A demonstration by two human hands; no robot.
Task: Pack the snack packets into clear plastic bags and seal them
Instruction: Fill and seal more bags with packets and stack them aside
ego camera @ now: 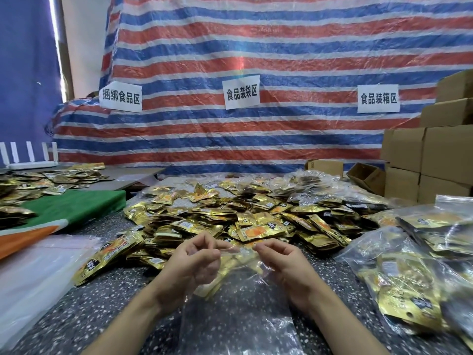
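Observation:
A clear plastic bag (238, 308) hangs in front of me over the speckled table (84, 311). My left hand (194, 262) pinches the left end of its top edge. My right hand (284, 265) pinches the right end. Both hands have fingers curled on the strip. A few gold packets show through the upper part of the bag. Behind the hands lies a big heap of gold snack packets (230, 213). One gold packet (107, 254) lies apart to the left of the hands.
Filled clear bags (414, 272) lie at the right. A stack of empty clear bags (33, 272) sits at the left, beside green and orange cloth (74, 208). Cardboard boxes (430, 160) stand at the back right. A striped tarp (256, 60) hangs behind.

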